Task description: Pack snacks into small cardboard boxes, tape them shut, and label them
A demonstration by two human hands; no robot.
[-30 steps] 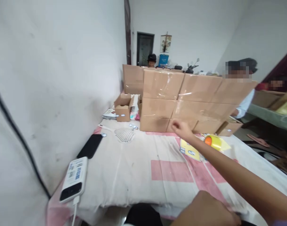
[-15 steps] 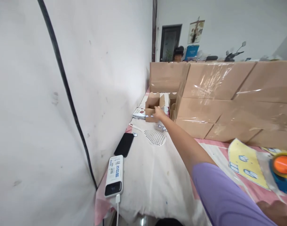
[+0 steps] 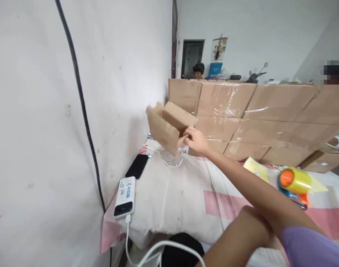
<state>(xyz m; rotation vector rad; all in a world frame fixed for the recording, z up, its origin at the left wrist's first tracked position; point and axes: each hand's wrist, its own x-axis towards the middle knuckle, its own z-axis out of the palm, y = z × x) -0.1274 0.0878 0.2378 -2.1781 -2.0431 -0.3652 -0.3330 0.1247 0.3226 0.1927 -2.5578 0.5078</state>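
Note:
My right hand [image 3: 196, 141] grips the near right edge of an open, empty cardboard box [image 3: 162, 128]. The box is held in the air, tilted and blurred by motion, with its upper flaps spread. Beneath it on the cloth lies a white perforated fly swatter [image 3: 171, 158], partly covered by the box. My other forearm [image 3: 233, 237] crosses beneath the reaching arm at the bottom. I take it for the left; its hand and fingers are hidden behind the right arm.
Taped cardboard boxes [image 3: 222, 100] form a wall behind. Along the left wall lie a black phone [image 3: 136, 166] and a white power bank [image 3: 125, 196] with a cable. A yellow tape dispenser [image 3: 295, 181] stands right. Two people's heads show beyond the boxes.
My right hand has lifted the small box off the cloth and tilted it. The view has turned right, bringing the tape dispenser and a second person further into view.

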